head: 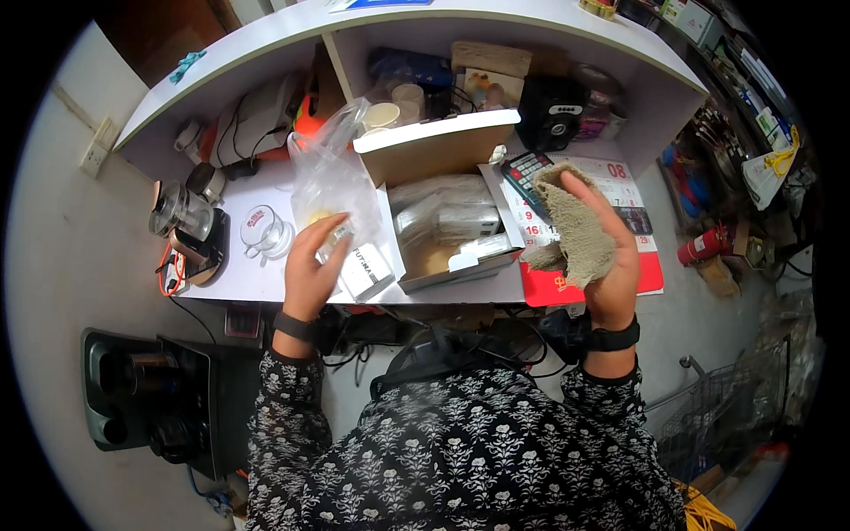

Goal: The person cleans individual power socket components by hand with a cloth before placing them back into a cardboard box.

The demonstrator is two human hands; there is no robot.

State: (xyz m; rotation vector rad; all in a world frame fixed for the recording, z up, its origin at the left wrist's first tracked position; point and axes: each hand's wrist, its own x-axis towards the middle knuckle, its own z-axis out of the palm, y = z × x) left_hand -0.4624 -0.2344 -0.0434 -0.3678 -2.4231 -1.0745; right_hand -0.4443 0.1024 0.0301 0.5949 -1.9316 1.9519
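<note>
My right hand [614, 245] is closed on a beige-grey cloth [576, 229], held over a calendar [649, 269] and beside a calculator [526, 174]. My left hand [317, 262] is raised at the desk's front edge, thumb and forefinger curved near a small clear item [340, 233]; whether it grips that item cannot be told. Just right of it lies a small white box [366, 271] with printing. Between my hands stands a cardboard box [435, 143] with its lid up, holding plastic-wrapped packs [465, 222]. A clear plastic bag [332, 176] sits behind my left hand.
A glass mug [265, 232] stands left of the bag. Farther left is a glass kettle [179, 209] on a dark base. Paper cups [382, 116] and a black speaker [552, 111] stand at the back. A phone-like dark item [634, 220] lies on the calendar. Cables hang below the desk edge.
</note>
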